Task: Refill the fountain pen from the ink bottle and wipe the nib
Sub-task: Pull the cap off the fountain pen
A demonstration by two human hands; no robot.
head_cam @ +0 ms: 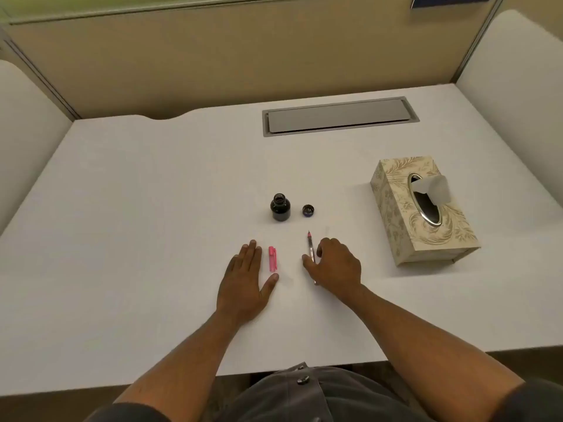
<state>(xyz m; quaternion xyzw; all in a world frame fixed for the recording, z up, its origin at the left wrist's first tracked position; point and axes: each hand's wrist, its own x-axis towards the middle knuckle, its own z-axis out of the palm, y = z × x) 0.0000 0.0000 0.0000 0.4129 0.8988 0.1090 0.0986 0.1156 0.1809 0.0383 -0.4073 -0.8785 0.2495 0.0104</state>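
A small dark ink bottle (280,210) stands uncapped at the middle of the white desk (152,208), its dark cap (308,211) lying just to its right. The pink pen cap (273,259) lies below the bottle. My left hand (246,283) rests flat on the desk just left of the pink cap. The fountain pen (310,246), clear-barrelled with its nib pointing away from me, lies on the desk; my right hand (335,264) curls over it, thumb and fingers pinching its rear part.
A patterned tissue box (423,211) with a tissue sticking out stands at the right. A grey cable hatch (339,116) is set into the desk at the back. Partition walls surround the desk on three sides.
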